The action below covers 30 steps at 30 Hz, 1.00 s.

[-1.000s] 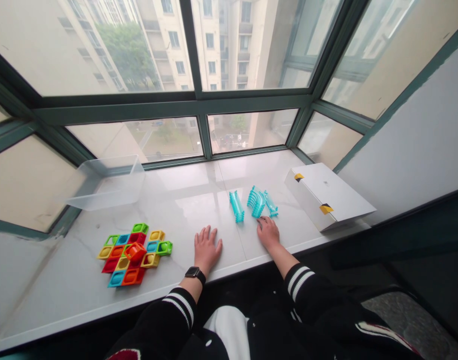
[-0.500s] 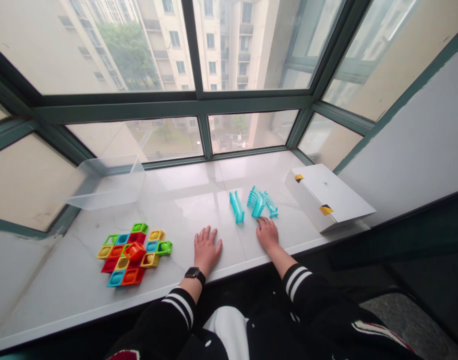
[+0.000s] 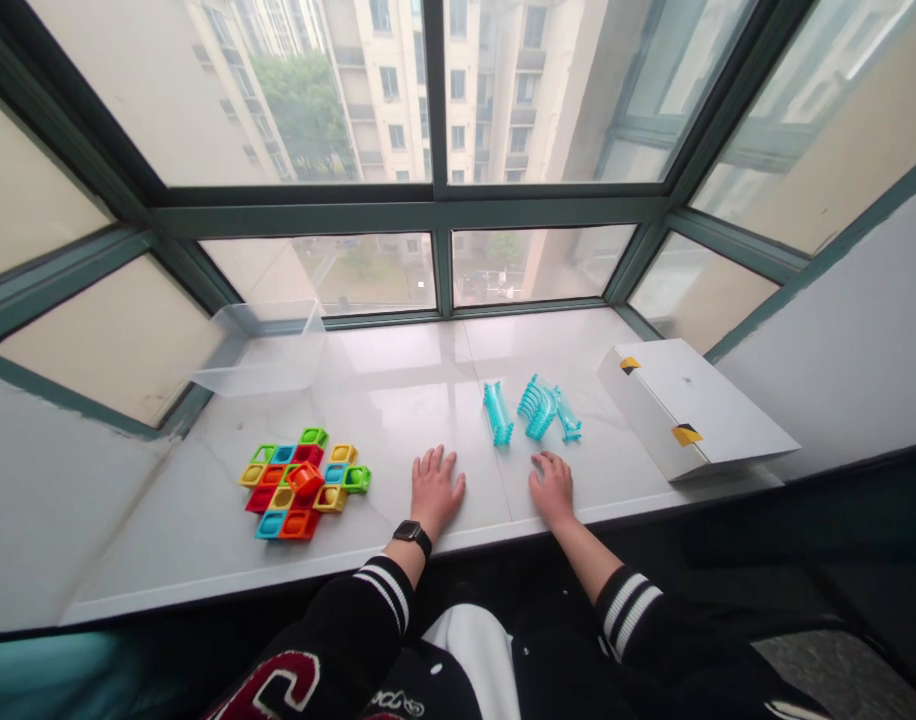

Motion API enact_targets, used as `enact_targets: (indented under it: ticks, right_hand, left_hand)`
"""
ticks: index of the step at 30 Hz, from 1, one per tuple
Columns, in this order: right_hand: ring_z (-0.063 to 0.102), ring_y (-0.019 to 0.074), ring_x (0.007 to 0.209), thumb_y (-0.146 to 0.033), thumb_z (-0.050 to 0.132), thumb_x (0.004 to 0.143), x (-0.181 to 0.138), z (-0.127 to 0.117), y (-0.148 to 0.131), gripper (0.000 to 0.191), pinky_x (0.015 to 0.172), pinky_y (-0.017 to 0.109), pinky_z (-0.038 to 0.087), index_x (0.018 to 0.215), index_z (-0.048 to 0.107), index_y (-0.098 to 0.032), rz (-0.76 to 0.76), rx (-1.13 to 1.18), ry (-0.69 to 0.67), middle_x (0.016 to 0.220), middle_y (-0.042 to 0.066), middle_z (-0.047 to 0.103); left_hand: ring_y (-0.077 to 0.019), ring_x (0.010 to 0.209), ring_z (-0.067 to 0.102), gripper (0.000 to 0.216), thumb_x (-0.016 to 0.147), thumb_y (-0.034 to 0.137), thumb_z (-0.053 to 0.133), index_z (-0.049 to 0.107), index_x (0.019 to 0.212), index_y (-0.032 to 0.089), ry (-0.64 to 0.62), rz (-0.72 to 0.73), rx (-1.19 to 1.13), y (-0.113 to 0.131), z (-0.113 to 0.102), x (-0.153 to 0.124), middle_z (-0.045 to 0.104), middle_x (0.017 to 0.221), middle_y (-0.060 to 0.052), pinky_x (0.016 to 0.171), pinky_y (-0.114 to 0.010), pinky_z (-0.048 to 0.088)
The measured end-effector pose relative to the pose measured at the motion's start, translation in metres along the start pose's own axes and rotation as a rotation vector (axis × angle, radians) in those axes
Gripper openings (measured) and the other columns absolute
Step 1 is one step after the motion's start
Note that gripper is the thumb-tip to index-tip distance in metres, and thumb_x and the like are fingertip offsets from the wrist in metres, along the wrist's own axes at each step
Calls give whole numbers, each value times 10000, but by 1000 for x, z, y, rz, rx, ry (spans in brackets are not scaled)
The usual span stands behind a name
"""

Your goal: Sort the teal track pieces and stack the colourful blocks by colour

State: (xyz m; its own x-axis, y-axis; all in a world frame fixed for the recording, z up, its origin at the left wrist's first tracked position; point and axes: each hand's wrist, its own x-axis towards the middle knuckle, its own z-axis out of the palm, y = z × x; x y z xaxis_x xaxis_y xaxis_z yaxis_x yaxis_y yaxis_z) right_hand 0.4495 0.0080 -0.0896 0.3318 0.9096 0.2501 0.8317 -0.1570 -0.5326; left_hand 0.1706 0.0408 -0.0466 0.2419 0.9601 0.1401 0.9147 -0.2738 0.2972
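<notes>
- Marble windowsill (image 3: 398, 400) under a wide bay window, glossy and pale, carries everything; I judge the polished stone slippery, so small plastic pieces could skate if nudged.
- Left hand (image 3: 435, 490), a watch on its wrist, lies flat with fingers spread, holding nothing, well apart from the coloured block cluster (image 3: 304, 482) to its left.
- Right hand (image 3: 554, 488) rests palm down near the front edge, fingers loosely spread and empty; the turquoise track pieces (image 3: 537, 408) stand just beyond its fingertips, not touching.
- Those pieces stand on edge in three small bunches; a clumsy reach from the right hand could topple one into the next, I think.
- An orange block sits tilted on top of the cluster, looking likeliest to roll off if the cluster is bumped.
- At the far left, the clear plastic bin (image 3: 267, 350) is hard to see against the glass, so a sleeve could catch it.
- Right of the hands, the white box (image 3: 690, 405) angles close to the sill's near edge; a push could send it over.
</notes>
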Motion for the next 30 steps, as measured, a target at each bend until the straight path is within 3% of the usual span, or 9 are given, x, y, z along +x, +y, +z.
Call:
enact_targets:
  ticks: [5, 10, 14, 16, 18, 22, 26, 28, 30]
  right_hand:
    - [419, 369, 1476, -227, 465, 938, -29, 11, -16, 464, 1245, 542, 305, 1349, 654, -123, -98, -159, -44, 1542, 198, 535]
    - [410, 355, 1486, -227, 435, 967, -32, 8, -24, 464, 1263, 530, 258, 1366, 639, -105, -115, -248, -27, 1557, 199, 526]
    - [428, 361, 1469, -235, 434, 966, -30, 7, -24, 463, 1249, 528, 281, 1355, 649, -104, -124, -254, -18, 1536, 205, 547]
    - [432, 364, 1466, -239, 437, 962, -30, 8, -23, 463, 1244, 529, 288, 1349, 653, -107, -126, -250, -15, 1531, 208, 551]
    - [433, 364, 1465, -243, 445, 955, -30, 8, -22, 460, 1241, 531, 287, 1345, 654, -117, -127, -241, -12, 1529, 206, 554]
    - [434, 362, 1464, -248, 451, 950, -30, 8, -22, 457, 1237, 534, 290, 1339, 657, -124, -129, -229, -14, 1531, 208, 550]
    - [434, 369, 1458, -254, 445, 954, -30, 9, -22, 458, 1238, 531, 294, 1334, 656, -109, -130, -241, -6, 1514, 215, 559]
    - [442, 366, 1451, -253, 447, 952, -30, 10, -22, 454, 1238, 527, 293, 1330, 658, -116, -130, -244, -6, 1507, 211, 564]
    - [441, 362, 1452, -254, 447, 953, -30, 9, -22, 456, 1242, 526, 289, 1335, 657, -118, -129, -249, -12, 1518, 208, 556]
  left_hand:
    - [-324, 1566, 345, 536, 1024, 464, 484, 572, 1503, 241, -7, -11, -14, -1, 2, -2, 455, 1661, -123, 1327, -557, 146]
    - [-341, 1602, 290, 563, 1010, 452, 510, 545, 1526, 229, -86, -30, -71, 0, 0, 3, 393, 1700, -133, 1332, -591, 120]
    - [-352, 1490, 477, 603, 904, 420, 664, 591, 1469, 222, -239, -23, -259, -13, -32, 14, 543, 1586, -152, 1265, -561, 338]
    - [-267, 1375, 590, 495, 975, 393, 557, 600, 1441, 230, -86, 40, -403, -33, -64, 15, 640, 1478, -114, 1205, -454, 443]
    - [-249, 1366, 583, 422, 1004, 401, 518, 634, 1378, 246, 155, 73, -406, -64, -101, 9, 662, 1431, -88, 1210, -431, 433]
    - [-295, 1359, 561, 471, 975, 474, 540, 620, 1359, 213, 404, -235, -157, -142, -161, -15, 658, 1389, -122, 1232, -468, 379]
    - [-366, 1504, 407, 828, 864, 688, 608, 467, 1538, 228, 183, -560, 32, -204, -176, -37, 480, 1616, -149, 1253, -555, 304]
    - [-395, 1546, 341, 952, 809, 766, 617, 417, 1580, 244, 59, -619, 62, -221, -171, -42, 391, 1689, -140, 1239, -591, 303]
    - [-406, 1528, 373, 975, 779, 798, 621, 447, 1563, 245, 11, -633, 96, -230, -163, -42, 430, 1669, -140, 1211, -580, 343]
